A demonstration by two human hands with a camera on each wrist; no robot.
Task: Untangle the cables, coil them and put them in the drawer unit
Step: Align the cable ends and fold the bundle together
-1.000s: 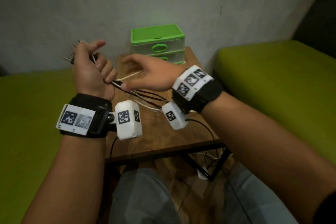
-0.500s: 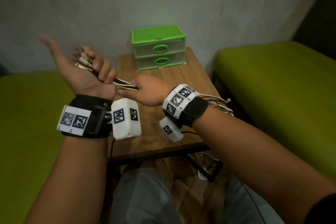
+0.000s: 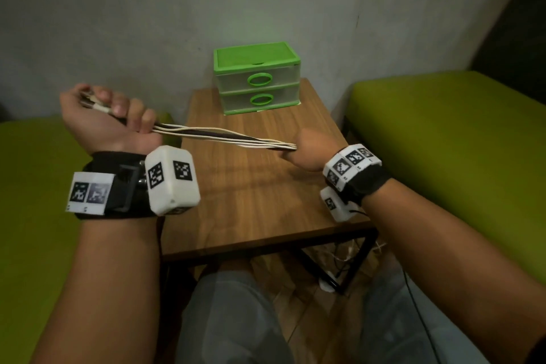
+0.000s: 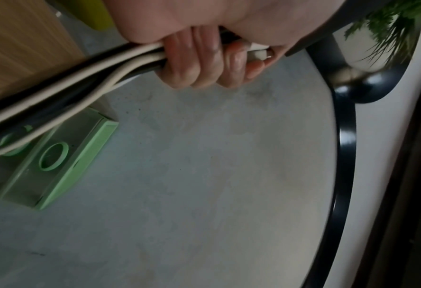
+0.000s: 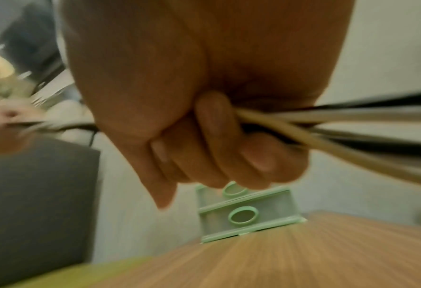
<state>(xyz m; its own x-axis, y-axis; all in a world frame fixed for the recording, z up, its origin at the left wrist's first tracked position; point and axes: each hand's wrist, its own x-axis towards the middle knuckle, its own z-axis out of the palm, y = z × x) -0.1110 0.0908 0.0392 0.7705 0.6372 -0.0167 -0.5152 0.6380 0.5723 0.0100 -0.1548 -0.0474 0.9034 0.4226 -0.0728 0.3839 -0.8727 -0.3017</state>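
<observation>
A bundle of white and black cables (image 3: 224, 136) runs taut above the table between my two hands. My left hand (image 3: 109, 118) is raised at the left, palm up, and grips the connector ends of the cables (image 4: 86, 85) in its curled fingers (image 4: 204, 62). My right hand (image 3: 307, 151) is a fist around the same cables (image 5: 327, 124) further along, over the table's right side. The green drawer unit (image 3: 257, 80) stands at the table's back edge against the wall, both drawers pushed in.
The small wooden table (image 3: 254, 192) sits between two green cushioned seats (image 3: 443, 133). A grey wall rises behind. Under the table are its black metal legs and loose wires on the floor (image 3: 345, 257). My knees are at the table's front edge.
My right hand has slid rightward along the cables and away from the left hand, drawing the bundle out straight. My left hand's thumb has folded in onto the connector ends.
</observation>
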